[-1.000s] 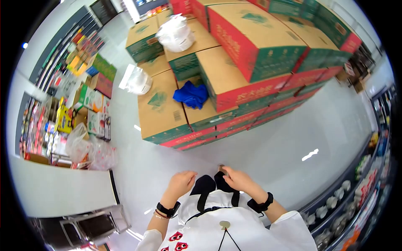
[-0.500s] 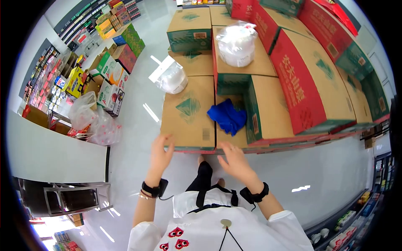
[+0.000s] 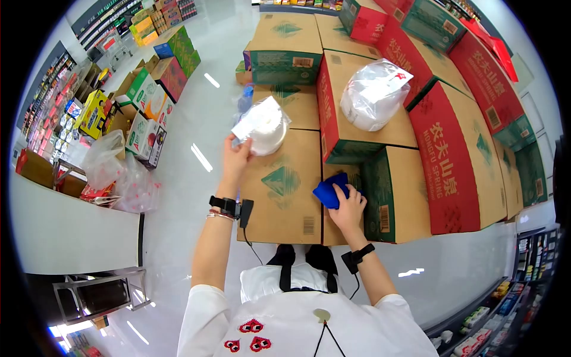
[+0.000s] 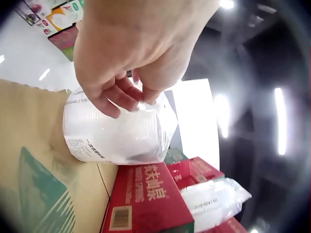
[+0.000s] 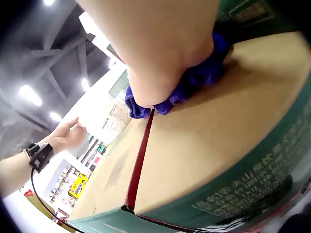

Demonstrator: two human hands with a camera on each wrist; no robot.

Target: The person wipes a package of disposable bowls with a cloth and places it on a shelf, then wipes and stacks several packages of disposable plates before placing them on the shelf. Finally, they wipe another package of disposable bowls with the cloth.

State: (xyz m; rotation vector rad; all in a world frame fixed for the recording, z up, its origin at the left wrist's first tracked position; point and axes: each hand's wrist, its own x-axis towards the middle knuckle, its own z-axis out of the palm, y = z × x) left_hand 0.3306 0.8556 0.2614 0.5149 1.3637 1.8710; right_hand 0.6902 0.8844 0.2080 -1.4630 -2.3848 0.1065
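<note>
My left hand pinches the clear wrap of a pack of white disposable plastic bowls, near its gathered top. In the left wrist view the curled fingers meet at that wrap, and the pack lies on a cardboard carton. A white label card sticks out from it. On the right, my hand grips a crumpled blue cloth lying on the neighbouring carton. The right wrist view has the cloth bunched beneath the palm, its fingertips hidden.
A second wrapped white pack stands on a higher carton. Red and green cartons rise in stacks at the right and back. Boxed goods and plastic bags stand beyond the floor aisle at left.
Both hands have reached forward over the cartons from near the body. The left has taken hold of the bowl pack's wrap, the right of the blue cloth. The person has stepped closer.
</note>
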